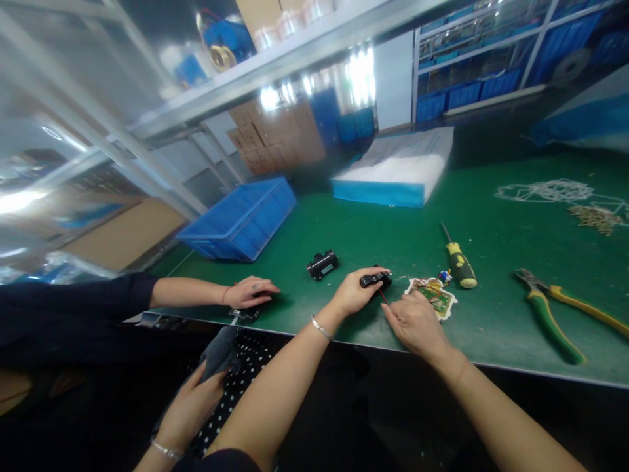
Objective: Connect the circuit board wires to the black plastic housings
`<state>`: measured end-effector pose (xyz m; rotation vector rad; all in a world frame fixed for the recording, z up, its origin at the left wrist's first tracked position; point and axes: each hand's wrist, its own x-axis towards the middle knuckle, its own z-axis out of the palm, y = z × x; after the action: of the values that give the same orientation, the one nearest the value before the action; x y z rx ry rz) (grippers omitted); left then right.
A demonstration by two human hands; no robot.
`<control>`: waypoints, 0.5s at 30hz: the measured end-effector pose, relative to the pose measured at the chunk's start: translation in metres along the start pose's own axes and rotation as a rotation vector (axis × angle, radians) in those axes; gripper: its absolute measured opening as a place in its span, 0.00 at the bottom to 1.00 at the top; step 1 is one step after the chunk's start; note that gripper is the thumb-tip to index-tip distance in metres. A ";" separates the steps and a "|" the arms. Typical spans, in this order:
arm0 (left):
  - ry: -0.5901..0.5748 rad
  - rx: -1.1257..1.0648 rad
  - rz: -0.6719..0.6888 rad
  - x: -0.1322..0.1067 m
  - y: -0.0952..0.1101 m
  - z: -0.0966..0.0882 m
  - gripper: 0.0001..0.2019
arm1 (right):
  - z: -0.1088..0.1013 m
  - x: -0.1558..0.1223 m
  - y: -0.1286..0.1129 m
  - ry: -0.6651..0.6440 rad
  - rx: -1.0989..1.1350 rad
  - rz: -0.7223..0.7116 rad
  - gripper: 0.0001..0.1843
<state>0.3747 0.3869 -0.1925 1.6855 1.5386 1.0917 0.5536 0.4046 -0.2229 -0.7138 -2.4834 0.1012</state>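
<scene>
My left hand (354,292) is closed around a small black device (376,278) near the bench's front edge. A short red wire (382,297) runs from the device toward my right hand (419,322). That hand's fingers curl over the left edge of a green circuit board (442,303) in a white frame, with coloured wires on top; its fingertips are partly hidden. Behind my left hand lies another black device (323,264), apart from it. A yellow and black screwdriver (460,264) lies beyond the board. Farther right are pliers (555,314) with green and yellow handles.
At left, a co-worker's hand (253,293) rests on a dark part; their other hand (194,406) holds grey cloth. A blue bin (240,219) and a white-and-blue package (393,167) stand behind. White cord (555,190) and small brass pieces (594,218) lie far right.
</scene>
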 end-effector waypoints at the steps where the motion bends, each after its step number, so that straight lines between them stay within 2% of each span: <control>1: 0.001 0.003 0.010 0.000 -0.003 0.000 0.13 | 0.001 0.000 0.000 0.001 0.002 -0.004 0.25; 6: -0.043 0.035 0.037 0.002 -0.006 -0.001 0.15 | 0.001 -0.003 -0.001 -0.011 0.008 -0.018 0.25; 11: -0.121 0.121 0.072 0.009 -0.005 -0.006 0.15 | -0.009 -0.012 -0.001 -0.046 -0.085 0.074 0.23; 15: 0.039 0.311 0.121 0.013 -0.003 -0.007 0.12 | -0.018 -0.018 0.008 -0.068 -0.183 0.159 0.20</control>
<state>0.3675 0.3995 -0.1895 1.9970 1.7209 0.9879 0.5795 0.4009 -0.2177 -0.9995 -2.5198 -0.0449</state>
